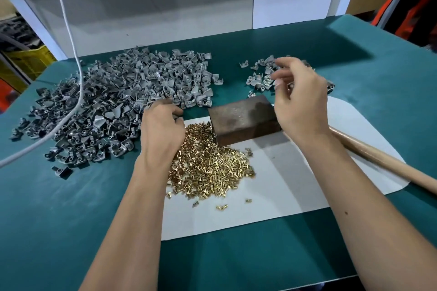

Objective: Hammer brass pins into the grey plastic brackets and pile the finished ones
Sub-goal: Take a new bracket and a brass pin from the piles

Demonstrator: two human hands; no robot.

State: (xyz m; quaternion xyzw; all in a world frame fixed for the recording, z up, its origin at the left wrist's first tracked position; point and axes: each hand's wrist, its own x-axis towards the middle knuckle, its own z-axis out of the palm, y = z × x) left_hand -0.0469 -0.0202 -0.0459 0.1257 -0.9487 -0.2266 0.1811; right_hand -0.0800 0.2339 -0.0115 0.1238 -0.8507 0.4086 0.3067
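Item: pinning station on a green table [71,208], seen from the head view.

Brackets, unpinned: large grey heap [123,106] at far left. Finished brackets: small pile [260,75] at far right, well apart from the heap. Brass pins [208,163]: loose mound near centre on a white sheet [272,196], touching the near-left face of a rusty metal block [241,118].

Left hand [160,130]: knuckles up, fingers curled down at the near edge of the grey heap, seemingly closing on a bracket; whether one is actually gripped cannot be told, the fingertips being hidden.

Right hand [298,97]: raised over the finished pile, fingers loosely spread and half bent, nothing visibly held. It appears to be at the dropping-off stage.

Hammer [378,156]: only the wooden handle shows, lying flat on the sheet. Long axis runs from behind the right wrist, beside the block, out to the near right edge of the view; grip end points near-right. The head is hidden behind the right hand.

Orientation of pins and brackets: jumbled, no common direction; individual axes too small to read.

Risks, judged:
- The left forearm hangs over the pin mound; a careless sweep would scatter pins off the sheet.
- Strays already lie near the sheet's near edge and could roll onto the table.
- A white cable [71,111] drapes over the grey heap; a snag would drag brackets about.
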